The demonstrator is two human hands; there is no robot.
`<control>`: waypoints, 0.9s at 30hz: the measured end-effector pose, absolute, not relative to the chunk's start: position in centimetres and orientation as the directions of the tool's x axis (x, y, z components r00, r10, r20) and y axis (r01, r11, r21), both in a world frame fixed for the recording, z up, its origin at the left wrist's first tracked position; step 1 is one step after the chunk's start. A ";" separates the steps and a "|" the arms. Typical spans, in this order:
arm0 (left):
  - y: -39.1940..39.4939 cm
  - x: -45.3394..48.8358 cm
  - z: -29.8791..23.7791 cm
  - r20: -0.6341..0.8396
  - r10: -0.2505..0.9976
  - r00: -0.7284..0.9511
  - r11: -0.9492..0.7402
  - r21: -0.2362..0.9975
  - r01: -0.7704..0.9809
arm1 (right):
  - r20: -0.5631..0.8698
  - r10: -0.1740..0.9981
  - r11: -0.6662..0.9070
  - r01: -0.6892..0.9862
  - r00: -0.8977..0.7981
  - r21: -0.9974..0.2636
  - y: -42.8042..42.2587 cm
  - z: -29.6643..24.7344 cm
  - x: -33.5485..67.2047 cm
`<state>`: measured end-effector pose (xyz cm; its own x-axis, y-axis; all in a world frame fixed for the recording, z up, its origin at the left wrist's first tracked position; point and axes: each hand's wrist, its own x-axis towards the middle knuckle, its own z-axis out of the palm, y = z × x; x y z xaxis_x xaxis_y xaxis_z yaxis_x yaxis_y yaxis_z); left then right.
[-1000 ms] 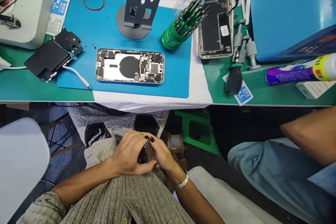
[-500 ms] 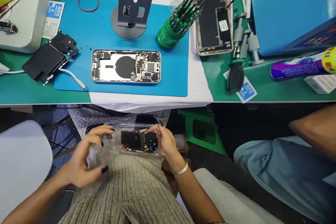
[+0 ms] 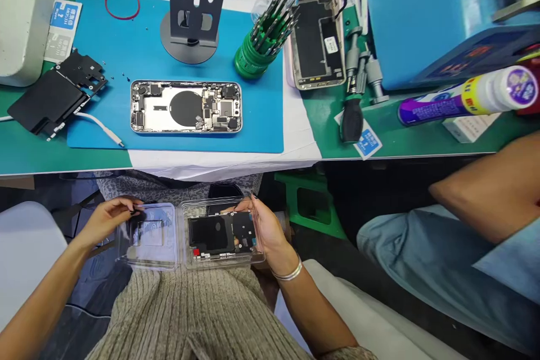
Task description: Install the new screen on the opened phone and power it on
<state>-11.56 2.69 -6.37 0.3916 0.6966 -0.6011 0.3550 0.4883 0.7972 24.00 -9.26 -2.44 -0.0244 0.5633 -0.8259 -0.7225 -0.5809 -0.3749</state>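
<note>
Over my lap, a hinged clear plastic case lies spread open like a book. My left hand pinches the upper outer corner of its lid. My right hand grips the other half at its right end, with some fingers behind the plastic. Inside that half rests a black phone screen assembly, its back side up, with a small red tab at the lower left. On the blue mat ahead lies an opened phone body, its inner parts exposed.
A removed black phone part and a white cable lie left. Behind the phone are a grey stand and a green bit holder. Right are a pink tray, screwdrivers, a purple tube and a seated person's arm.
My left hand has gone from open and apart, near a blurred clear item, to pinching the case's lid, which now lies out flat to the left. The view has shifted right.
</note>
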 end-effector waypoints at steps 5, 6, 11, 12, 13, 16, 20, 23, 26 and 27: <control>0.2 -8.1 -8.5 -0.550 0.711 0.439 0.334 0.813 0.477 | -0.817 0.575 -0.558 -0.756 -0.053 -0.344 -9.0 -0.7 23.4; -0.2 -7.7 -8.6 -0.536 0.715 0.449 0.302 0.816 0.492 | -0.814 0.578 -0.552 -0.762 -0.055 -0.340 -8.9 -0.5 23.4; -0.3 -7.6 -5.8 -0.387 0.863 0.326 0.134 0.796 0.590 | -0.778 0.627 -0.491 -0.757 0.037 -0.432 -8.8 0.3 23.2; -0.2 -7.4 -4.5 -0.313 0.898 0.308 0.066 0.790 0.610 | -0.770 0.636 -0.484 -0.746 0.058 -0.457 -8.8 0.4 23.1; 0.0 -7.0 -3.1 -0.218 0.925 0.310 -0.023 0.785 0.619 | -0.765 0.640 -0.484 -0.736 0.071 -0.473 -8.8 0.5 23.0; 0.2 -4.5 0.9 0.177 0.750 0.638 -0.563 0.678 0.473 | -0.772 0.630 -0.503 -0.715 0.081 -0.485 -8.8 0.6 22.5; 0.1 -0.4 2.6 0.203 0.486 0.850 -0.743 0.608 0.280 | -0.761 0.636 -0.499 -0.685 0.127 -0.531 -8.7 0.7 21.9; 0.0 1.0 1.8 0.175 0.438 0.882 -0.736 0.633 0.240 | -0.734 0.665 -0.499 -0.649 0.139 -0.575 -8.8 0.9 21.8; -0.4 1.0 1.1 0.144 0.451 0.881 -0.700 0.670 0.249 | -0.736 0.668 -0.520 -0.639 0.110 -0.567 -9.0 1.2 22.0; -0.6 1.0 0.9 0.135 0.464 0.875 -0.687 0.679 0.259 | -0.743 0.663 -0.530 -0.642 0.094 -0.554 -9.0 1.3 22.0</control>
